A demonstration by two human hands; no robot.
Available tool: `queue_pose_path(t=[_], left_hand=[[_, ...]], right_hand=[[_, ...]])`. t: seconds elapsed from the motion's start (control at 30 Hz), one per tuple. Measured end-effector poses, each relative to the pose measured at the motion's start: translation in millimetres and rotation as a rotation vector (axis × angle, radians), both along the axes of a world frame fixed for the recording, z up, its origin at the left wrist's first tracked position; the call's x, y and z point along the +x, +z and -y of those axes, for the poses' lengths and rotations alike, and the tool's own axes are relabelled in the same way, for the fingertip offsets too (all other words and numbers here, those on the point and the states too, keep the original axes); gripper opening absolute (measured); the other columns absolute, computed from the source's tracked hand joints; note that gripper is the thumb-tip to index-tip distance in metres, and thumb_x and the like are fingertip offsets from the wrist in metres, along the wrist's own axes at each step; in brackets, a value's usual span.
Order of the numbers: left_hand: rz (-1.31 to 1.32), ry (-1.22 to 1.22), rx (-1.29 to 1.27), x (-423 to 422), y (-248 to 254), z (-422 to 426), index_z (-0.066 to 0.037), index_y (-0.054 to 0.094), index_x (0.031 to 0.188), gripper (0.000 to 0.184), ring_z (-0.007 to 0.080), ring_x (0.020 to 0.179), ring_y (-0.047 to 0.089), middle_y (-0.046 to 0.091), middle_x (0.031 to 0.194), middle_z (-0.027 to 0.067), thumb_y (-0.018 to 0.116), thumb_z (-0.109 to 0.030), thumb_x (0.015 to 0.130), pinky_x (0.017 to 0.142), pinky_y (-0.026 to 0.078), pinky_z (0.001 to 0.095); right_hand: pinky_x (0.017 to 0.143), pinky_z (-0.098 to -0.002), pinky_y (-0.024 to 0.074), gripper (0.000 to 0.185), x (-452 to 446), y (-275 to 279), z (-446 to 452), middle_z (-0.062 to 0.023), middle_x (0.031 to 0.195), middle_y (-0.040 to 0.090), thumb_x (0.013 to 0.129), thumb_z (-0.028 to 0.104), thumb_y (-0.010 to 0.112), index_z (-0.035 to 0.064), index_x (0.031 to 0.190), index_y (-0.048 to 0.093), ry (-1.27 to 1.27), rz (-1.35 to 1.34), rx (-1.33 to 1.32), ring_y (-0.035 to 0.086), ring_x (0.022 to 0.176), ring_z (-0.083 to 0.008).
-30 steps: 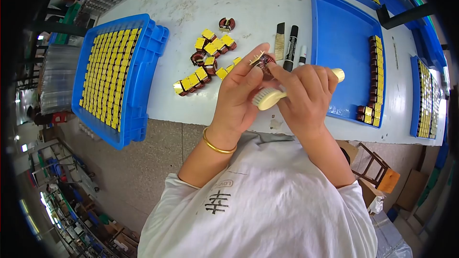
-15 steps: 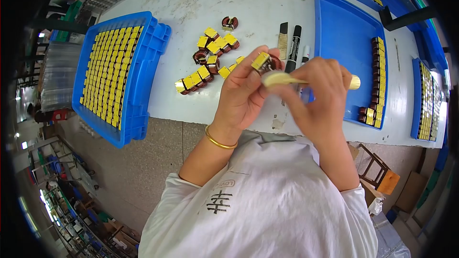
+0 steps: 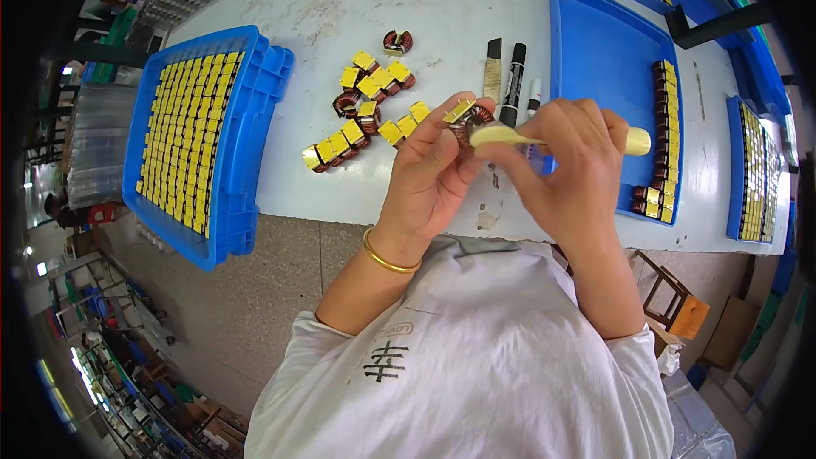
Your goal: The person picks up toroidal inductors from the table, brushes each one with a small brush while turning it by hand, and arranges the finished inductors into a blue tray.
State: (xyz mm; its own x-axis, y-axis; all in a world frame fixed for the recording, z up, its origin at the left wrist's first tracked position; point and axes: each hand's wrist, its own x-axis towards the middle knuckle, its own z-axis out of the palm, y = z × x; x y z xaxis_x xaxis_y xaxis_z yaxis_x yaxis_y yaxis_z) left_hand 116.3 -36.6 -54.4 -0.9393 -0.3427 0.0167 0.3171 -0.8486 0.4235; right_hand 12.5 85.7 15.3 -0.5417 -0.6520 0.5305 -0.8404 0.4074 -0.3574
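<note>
My left hand [image 3: 427, 172] pinches a toroidal coil [image 3: 473, 123] wound in dark red-brown wire, with a yellow block on its upper side. My right hand [image 3: 571, 166] is closed around a pale yellow tool [image 3: 501, 135] with a broad rounded end. That end is against or just in front of the coil; its working tip is blurred, so I cannot tell its kind. The tool's thick back end sticks out to the right of my hand. Several similar coils [image 3: 342, 146] with yellow blocks lie on the table just beyond my left hand.
At the left, a blue crate [image 3: 270, 102] carries rows of yellow-topped coils. A blue tray [image 3: 595, 51] at the right has a column of coils [image 3: 667, 136] along its right side. A cutter knife [image 3: 493, 68] and a black marker [image 3: 514, 81] lie beyond my hands on the white table [image 3: 340, 0].
The view has shifted slightly, so the table's contents sit a little further left. Both hands keep their hold, and the tool's rounded end has moved slightly against the coil.
</note>
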Motion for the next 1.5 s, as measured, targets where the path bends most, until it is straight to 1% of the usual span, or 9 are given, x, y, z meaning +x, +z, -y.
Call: queue_pose_path(t=[0.33,0.37,0.47,0.73,0.8,1.0,1.2,1.3,1.5], left_hand=[[0.029,-0.025,0.02,2,5,1,0.001,0.043,0.134,0.044,0.0263,0.114,0.058,0.052,0.13,0.0198,0.055,-0.013,0.095,0.097,0.052,0.0327],[0.02,-0.03,-0.003,2,7,0,0.001,0.042,0.134,0.043,0.0285,0.115,0.057,0.052,0.129,0.0204,0.053,-0.015,0.096,0.097,0.051,0.0332],[0.089,-0.027,0.025,1,14,2,0.001,0.042,0.135,0.043,0.0293,0.115,0.057,0.053,0.129,0.0206,0.051,-0.017,0.097,0.097,0.051,0.0333],[0.222,0.043,-0.205,-3,19,-4,0.001,0.043,0.135,0.04,0.0254,0.114,0.059,0.057,0.123,0.0155,0.05,-0.009,0.097,0.097,0.051,0.0315],[0.255,0.074,-0.235,-2,18,0,0.001,0.043,0.134,0.04,0.0247,0.113,0.059,0.057,0.121,0.0143,0.05,-0.006,0.096,0.095,0.052,0.0306],[0.159,-0.009,-0.204,-4,7,4,0.0,0.045,0.133,0.041,0.017,0.101,0.062,0.061,0.108,0.0076,0.054,-0.006,0.094,0.095,0.052,0.033],[0.134,-0.014,-0.337,0,6,3,0.002,0.043,0.132,0.043,0.02,0.105,0.062,0.061,0.112,0.0111,0.057,-0.013,0.094,0.095,0.052,0.035],[0.216,0.005,-0.256,0,17,-1,0.0,0.047,0.129,0.038,0.0127,0.098,0.061,0.062,0.103,0.0056,0.056,-0.007,0.093,0.09,0.053,0.0316],[0.111,-0.051,0.006,0,2,2,-0.003,0.047,0.13,0.038,0.0147,0.099,0.061,0.061,0.108,0.0074,0.057,-0.011,0.094,0.088,0.054,0.0315]], right_hand=[[0.07,-0.0364,0.0344,0.035,-14,8,5,-0.001,0.065,0.055,0.064,0.033,0.081,0.0099,0.068,0.056,-0.029,-0.024,-0.016,0.052,0.067,-0.0226],[0.07,-0.0363,0.0342,0.035,-26,2,5,-0.0007,0.064,0.055,0.064,0.034,0.081,0.01,0.068,0.056,-0.094,-0.161,-0.053,0.051,0.066,-0.022],[0.07,-0.0363,0.0339,0.035,-25,7,-10,-0.0001,0.063,0.054,0.066,0.035,0.08,0.0101,0.068,0.056,-0.18,0.002,0.048,0.05,0.064,-0.0212],[0.07,-0.0355,0.0339,0.036,5,-1,-6,-0.0003,0.065,0.054,0.064,0.034,0.082,0.0101,0.067,0.055,-0.043,0.052,-0.002,0.051,0.067,-0.0209],[0.069,-0.0351,0.0335,0.037,-7,-5,-15,0.0,0.062,0.053,0.064,0.034,0.082,0.0102,0.066,0.054,-0.117,0.031,0.033,0.05,0.064,-0.0202],[0.066,-0.0347,0.032,0.037,-14,5,-20,-0.0002,0.059,0.051,0.064,0.033,0.082,0.01,0.063,0.053,-0.108,0.09,0.043,0.049,0.062,-0.0198],[0.067,-0.0363,0.0335,0.034,-10,13,-2,-0.0018,0.06,0.053,0.064,0.029,0.082,0.009,0.065,0.054,0.026,0.102,-0.004,0.051,0.063,-0.022],[0.068,-0.0369,0.0342,0.033,-8,15,-4,-0.0023,0.064,0.054,0.063,0.03,0.081,0.0089,0.067,0.056,0.048,0.06,0.019,0.052,0.066,-0.0225],[0.069,-0.0346,0.033,0.036,-10,-2,-14,-0.0005,0.066,0.054,0.06,0.032,0.083,0.0113,0.068,0.055,0.074,0.05,0.005,0.051,0.066,-0.0218]])
